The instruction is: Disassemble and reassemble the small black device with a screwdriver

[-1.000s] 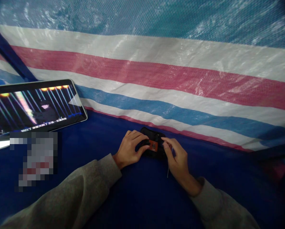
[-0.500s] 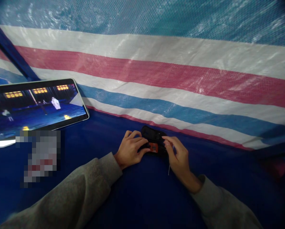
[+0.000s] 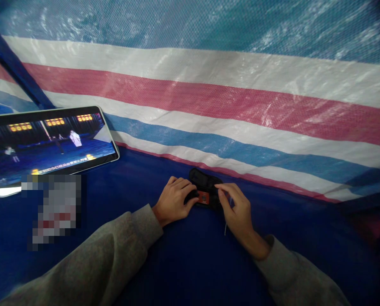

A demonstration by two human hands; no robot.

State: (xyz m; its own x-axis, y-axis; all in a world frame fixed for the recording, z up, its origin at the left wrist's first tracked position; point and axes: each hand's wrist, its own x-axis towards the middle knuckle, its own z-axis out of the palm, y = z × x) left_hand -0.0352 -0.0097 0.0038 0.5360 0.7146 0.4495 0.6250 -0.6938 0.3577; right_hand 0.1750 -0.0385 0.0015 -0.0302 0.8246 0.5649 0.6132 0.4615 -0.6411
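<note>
A small black device with an orange panel (image 3: 203, 197) lies on the blue surface, with a black rounded part (image 3: 203, 179) rising behind the panel. My left hand (image 3: 176, 199) is closed around the left end of the device, thumb at the panel's edge. At the right end, my right hand (image 3: 237, 208) has thumb and index finger brought together in a pinch. A thin metal rod (image 3: 225, 229) pokes out below that hand; its other end is hidden by the fingers. What lies between the right fingertips is too small to make out.
To the left, a tablet (image 3: 52, 144) with a light rim plays a video. A blurred-out item (image 3: 57, 212) lies in front of it. Striped plastic sheeting (image 3: 190, 93) hangs behind the blue surface (image 3: 190, 267), with a dark blue frame bar (image 3: 18, 70) at left.
The orange panel has shifted slightly left in the view, and the right fingertips sit a little further left. Both hands otherwise keep their places. Subtitles have appeared on the tablet.
</note>
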